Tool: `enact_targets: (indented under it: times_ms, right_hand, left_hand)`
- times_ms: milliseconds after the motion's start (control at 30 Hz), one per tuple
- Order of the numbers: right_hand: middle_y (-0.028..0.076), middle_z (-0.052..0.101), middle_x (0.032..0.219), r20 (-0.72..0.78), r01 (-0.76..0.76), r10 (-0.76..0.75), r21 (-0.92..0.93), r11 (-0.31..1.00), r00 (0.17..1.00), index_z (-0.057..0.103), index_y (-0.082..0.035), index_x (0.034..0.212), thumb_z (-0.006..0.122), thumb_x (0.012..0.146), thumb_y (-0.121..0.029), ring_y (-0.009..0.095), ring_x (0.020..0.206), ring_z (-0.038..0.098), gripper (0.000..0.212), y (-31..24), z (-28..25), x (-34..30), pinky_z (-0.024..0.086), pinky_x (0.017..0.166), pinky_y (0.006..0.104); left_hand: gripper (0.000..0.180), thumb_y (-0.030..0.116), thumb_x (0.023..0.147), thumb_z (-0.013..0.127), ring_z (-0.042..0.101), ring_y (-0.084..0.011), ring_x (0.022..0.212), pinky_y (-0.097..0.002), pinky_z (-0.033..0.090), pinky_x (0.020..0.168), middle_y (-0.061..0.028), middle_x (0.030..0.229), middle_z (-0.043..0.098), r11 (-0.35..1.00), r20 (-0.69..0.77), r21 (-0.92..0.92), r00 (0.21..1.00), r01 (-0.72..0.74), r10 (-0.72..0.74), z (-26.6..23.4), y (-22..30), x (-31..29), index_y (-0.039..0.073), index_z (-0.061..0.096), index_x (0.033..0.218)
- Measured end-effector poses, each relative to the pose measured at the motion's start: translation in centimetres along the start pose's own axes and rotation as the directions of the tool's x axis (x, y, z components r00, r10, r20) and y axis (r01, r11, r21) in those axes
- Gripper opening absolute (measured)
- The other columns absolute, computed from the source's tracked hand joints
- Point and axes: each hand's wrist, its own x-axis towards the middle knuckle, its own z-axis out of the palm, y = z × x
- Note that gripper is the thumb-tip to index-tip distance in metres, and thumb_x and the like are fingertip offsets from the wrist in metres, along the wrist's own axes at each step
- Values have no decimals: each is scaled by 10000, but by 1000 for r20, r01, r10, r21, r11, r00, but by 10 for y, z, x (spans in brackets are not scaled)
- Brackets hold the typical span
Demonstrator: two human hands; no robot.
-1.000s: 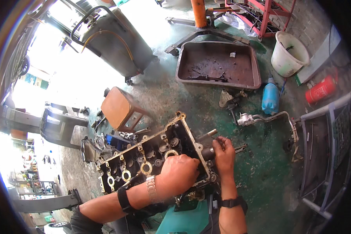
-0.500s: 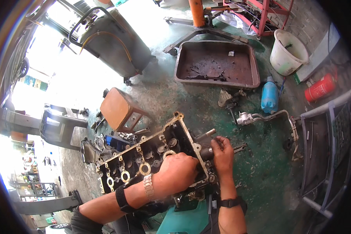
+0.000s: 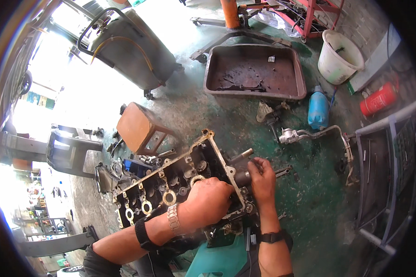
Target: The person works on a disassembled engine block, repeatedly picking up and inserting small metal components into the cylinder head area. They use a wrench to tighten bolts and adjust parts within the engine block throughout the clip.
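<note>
A dirty engine cylinder head [image 3: 169,162] with a pale rim and ring-shaped bearing seats lies at a slant in front of me. My left hand [image 3: 207,199] reaches over its near side, curled into a fist inside the right end. Whatever those fingers grip is hidden beneath the hand. Just outside the right end wall is my right hand [image 3: 262,180], its thumb and fingers pinched together beside a dark metal cylinder [image 3: 242,178]. What sits in that pinch is too small to make out.
A brown stool [image 3: 135,127] stands beyond the cylinder head, with loose metal parts nearby. Farther off are an oily brown tray [image 3: 208,69], a blue bottle [image 3: 318,111], a white bucket [image 3: 335,69] and a red fire extinguisher [image 3: 379,99]. A green seat [image 3: 222,258] is below me.
The whole view has shifted slightly. Both hands keep nearly the same place on the cylinder head, with the right fingers turned a little.
</note>
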Motion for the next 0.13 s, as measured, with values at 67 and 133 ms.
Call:
enact_targets:
  times_ms: [67, 133]
  right_hand:
    - [107, 687, 1032, 15, -6, 6, 27, 1000, 1000, 611, 43, 1137, 680, 939, -132, 150, 895, 654, 273, -1, -1, -1, 534, 790, 283]
    - [109, 683, 1051, 24, -20, 20, 19, 1000, 1000, 612, 36, 1148, 679, 942, -141, 153, 896, 652, 280, -1, -1, 0, 541, 803, 297]
  left_hand:
    - [129, 223, 847, 641, 686, -385, 739, -476, 541, 687, -169, 734, 681, 1000, -5, 0, 1000, -1, 1, 0, 0, 0, 108, 701, 853]
    - [130, 230, 841, 649, 690, -380, 740, -473, 544, 686, -173, 735, 681, 1000, -18, -17, 1000, 10, -10, 1, 2, -2, 116, 708, 863]
